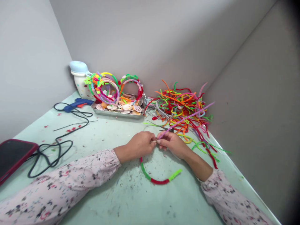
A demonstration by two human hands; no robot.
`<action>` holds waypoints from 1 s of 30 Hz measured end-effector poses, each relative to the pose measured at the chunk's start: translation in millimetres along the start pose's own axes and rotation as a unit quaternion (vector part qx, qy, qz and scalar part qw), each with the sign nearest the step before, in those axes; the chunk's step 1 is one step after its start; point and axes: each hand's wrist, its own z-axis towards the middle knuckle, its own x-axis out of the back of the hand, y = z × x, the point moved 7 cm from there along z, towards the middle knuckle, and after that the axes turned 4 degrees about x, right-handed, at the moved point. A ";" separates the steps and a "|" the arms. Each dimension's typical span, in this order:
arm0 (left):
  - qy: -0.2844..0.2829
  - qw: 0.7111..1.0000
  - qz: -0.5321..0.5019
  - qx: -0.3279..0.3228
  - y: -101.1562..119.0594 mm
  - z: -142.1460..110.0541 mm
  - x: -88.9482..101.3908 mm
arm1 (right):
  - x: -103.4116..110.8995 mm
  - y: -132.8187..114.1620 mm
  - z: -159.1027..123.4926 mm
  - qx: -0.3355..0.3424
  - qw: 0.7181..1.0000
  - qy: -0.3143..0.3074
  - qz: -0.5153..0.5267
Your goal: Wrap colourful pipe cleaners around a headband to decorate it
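My left hand [142,144] is closed around a curved headband [160,181] wrapped in red and green pipe cleaner. The wrapped end curls out below that hand, above the table, and the part inside the fist is hidden. Touching it at the fingertips, my right hand [173,144] pinches a purple pipe cleaner [187,118], whose long free end slants up to the right. A thin pale bit shows between the two hands, where the purple strand meets it. Dark scissors [170,129] lie partly hidden just behind my right hand.
A heap of coloured pipe cleaners [180,104] lies at the back right. Shells fill a metal tray [117,115], with finished headbands [131,79] on top. Farther left are a white cup [81,82], a blue glue gun [75,104], its black cord [58,143] and a phone [16,156].
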 end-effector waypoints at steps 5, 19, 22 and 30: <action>0.045 0.998 0.037 -0.003 0.8 -3.3 3.4 | -0.4 -2.5 1.0 0.001 1.000 0.010 -0.006; 0.072 0.996 0.055 -0.025 -1.5 -2.8 6.5 | -0.9 -7.9 -1.0 0.004 1.000 0.025 -0.015; 0.070 0.996 0.053 -0.026 -1.4 -2.1 6.6 | -0.9 -6.7 -0.6 0.014 0.999 0.041 -0.019; 0.056 0.997 0.050 -0.018 -5.6 0.3 6.2 | 2.7 -14.0 -0.2 0.101 0.982 0.070 -0.143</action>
